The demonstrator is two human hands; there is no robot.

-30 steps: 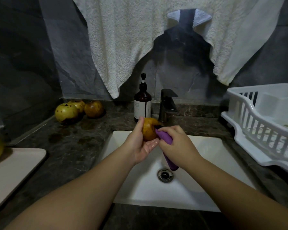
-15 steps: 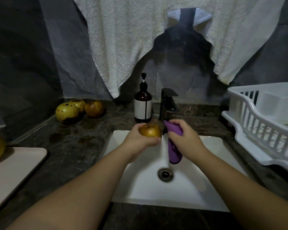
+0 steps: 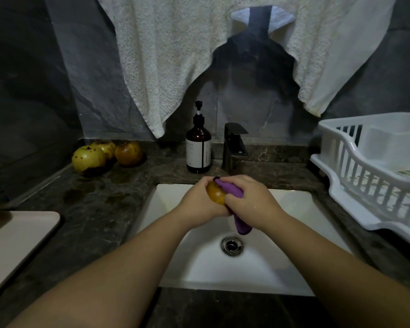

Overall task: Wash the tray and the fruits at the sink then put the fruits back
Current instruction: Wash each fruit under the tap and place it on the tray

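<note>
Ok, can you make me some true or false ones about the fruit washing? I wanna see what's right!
1. The left hand holds a fruit over the sink. True.
2. The right hand holds a green sponge. False: it grips a purple cloth.
3. Three fruits sit on the counter by the wall. True.
4. The soap bottle lies on its side. False: it stands upright beside the tap.

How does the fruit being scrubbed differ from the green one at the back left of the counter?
The scrubbed fruit is golden-brown, gripped by the left hand over the sink; the green fruit is paler, resting untouched on the countertop. Both are round and blemished.
</note>
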